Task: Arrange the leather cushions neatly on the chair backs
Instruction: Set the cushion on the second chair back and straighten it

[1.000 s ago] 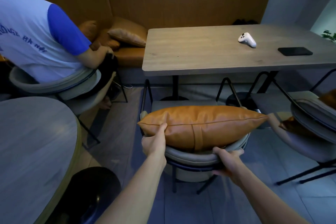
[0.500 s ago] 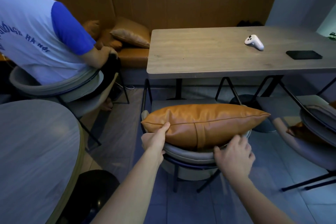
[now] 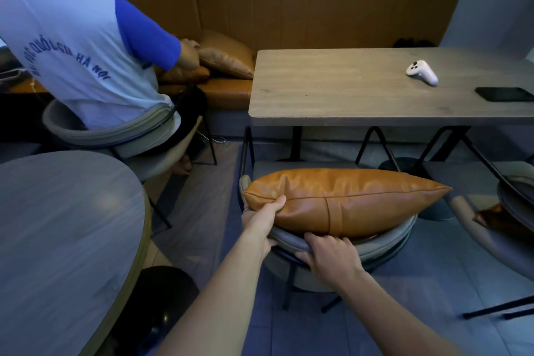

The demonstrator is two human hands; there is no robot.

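A: What is seen on the left?
B: A round table [image 3: 57,225] is seen, and a person in a white and blue shirt [image 3: 72,52] is seated on a grey chair [image 3: 115,136]. Two small cushions [image 3: 225,58] on the brown bench [image 3: 318,9] are being touched by that person.

A: Where is the big cushion?
B: The tan leather cushion [image 3: 346,199] is laid along the top of the chair back [image 3: 381,246], in front of the long table [image 3: 332,84]. Its left end is pinched by the left hand [image 3: 261,218], thumb on top. The chair back just under it is gripped by the right hand [image 3: 332,257], fingers curled over the rim.

A: And on the right?
B: A white controller [image 3: 422,72] and a black phone [image 3: 504,93] are seen on the long table.
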